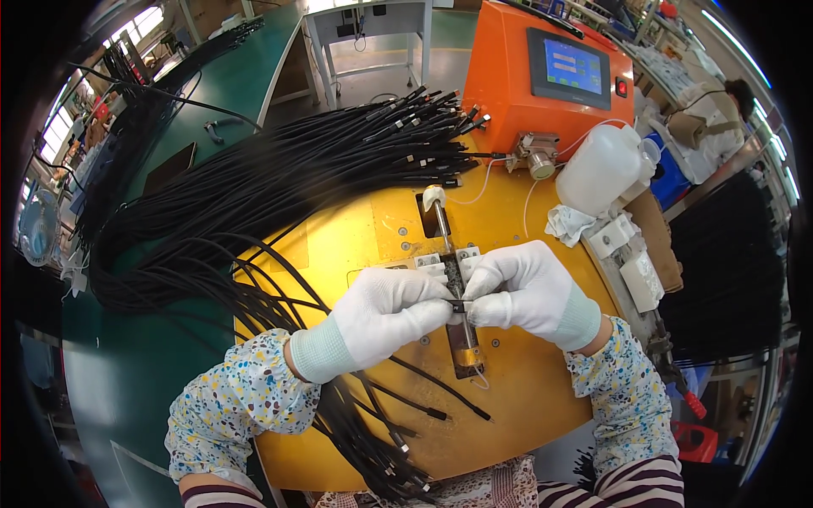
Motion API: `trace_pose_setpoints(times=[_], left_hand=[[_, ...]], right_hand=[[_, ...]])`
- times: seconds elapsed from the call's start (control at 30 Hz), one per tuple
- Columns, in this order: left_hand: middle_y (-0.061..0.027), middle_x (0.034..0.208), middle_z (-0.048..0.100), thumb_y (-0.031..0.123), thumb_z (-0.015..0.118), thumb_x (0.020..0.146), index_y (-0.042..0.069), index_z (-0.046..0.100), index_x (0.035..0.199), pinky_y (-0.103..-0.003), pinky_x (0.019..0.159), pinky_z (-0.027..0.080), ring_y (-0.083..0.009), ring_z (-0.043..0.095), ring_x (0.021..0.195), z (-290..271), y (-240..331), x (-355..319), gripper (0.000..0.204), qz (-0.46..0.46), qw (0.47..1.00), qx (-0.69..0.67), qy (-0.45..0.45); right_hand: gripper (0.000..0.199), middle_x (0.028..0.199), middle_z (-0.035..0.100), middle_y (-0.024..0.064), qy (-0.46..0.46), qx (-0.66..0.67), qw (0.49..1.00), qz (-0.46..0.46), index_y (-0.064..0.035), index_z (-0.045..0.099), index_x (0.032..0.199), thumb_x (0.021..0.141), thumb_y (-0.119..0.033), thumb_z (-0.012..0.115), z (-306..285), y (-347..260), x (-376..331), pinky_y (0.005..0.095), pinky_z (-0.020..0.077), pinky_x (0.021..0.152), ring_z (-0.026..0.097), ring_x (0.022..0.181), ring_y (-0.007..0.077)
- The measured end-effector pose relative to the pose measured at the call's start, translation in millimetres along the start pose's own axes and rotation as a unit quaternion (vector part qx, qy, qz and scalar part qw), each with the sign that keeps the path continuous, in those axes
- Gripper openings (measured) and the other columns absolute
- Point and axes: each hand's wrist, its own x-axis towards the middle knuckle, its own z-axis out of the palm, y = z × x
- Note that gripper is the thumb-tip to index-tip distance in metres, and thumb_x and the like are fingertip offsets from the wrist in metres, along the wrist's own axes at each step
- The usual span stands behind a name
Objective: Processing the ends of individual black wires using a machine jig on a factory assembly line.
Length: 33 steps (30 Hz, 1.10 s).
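Note:
My left hand [381, 317] and my right hand [535, 292], both in white knit gloves, meet at the centre with thumbs and fingertips pinched together. Between them they hold a small black cable connector [458, 306], its ends covered by the fingertips. Right beneath is the metal fixture with a rod [440, 222], set in a slot of the yellow work plate [525, 385]. White blocks [432, 265] flank the slot. Several black cables [398, 392] pass under my left wrist, their plugs lying on the plate near me.
A thick bundle of black cables [279, 173] spreads from the green table [110, 381] across the plate's far left. Behind the plate stands an orange machine with a screen [569, 68]. At right are a white plastic bottle [600, 168], crumpled tissue [569, 224] and a red-handled tool [694, 405].

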Motion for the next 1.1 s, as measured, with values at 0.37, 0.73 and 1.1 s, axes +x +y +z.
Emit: trace_pose_setpoints(times=[0.37,0.73,1.1], left_hand=[[0.0061,0.069,0.048,0.025,0.059,0.095,-0.001,0.060,0.101,-0.018,0.048,0.028,-0.0028,0.035,0.054,0,-13,4,0.026,0.028,0.978,-0.180,-0.102],[-0.0034,0.076,0.057,0.028,0.063,0.091,0.001,0.060,0.100,-0.027,0.059,0.044,-0.0147,0.055,0.064,-3,0,-2,0.028,0.210,0.959,0.138,-0.131],[-0.0115,0.084,0.057,0.035,0.070,0.078,0.002,0.058,0.095,-0.038,0.070,0.050,-0.0274,0.062,0.081,21,15,-54,0.039,0.154,0.805,0.557,-0.133]], right_hand=[[0.032,0.074,0.064,0.0043,-0.013,-0.004,0.999,0.034,-0.0034,0.065,0.076,0.088,-0.033,0.069,1,-3,-4,0.0190,0.0404,0.049,0.052,0.055,0.0058],[0.027,0.074,0.065,0.0052,-0.011,-0.095,0.995,0.036,-0.0015,0.065,0.077,0.089,-0.026,0.067,-6,-24,-1,0.0187,0.0402,0.048,0.053,0.054,0.0055],[0.015,0.089,0.064,0.0085,0.116,-0.688,0.666,-0.264,-0.0080,0.067,0.089,0.078,-0.017,0.070,-5,-37,147,0.0387,0.0504,0.079,0.061,0.091,0.0302]])
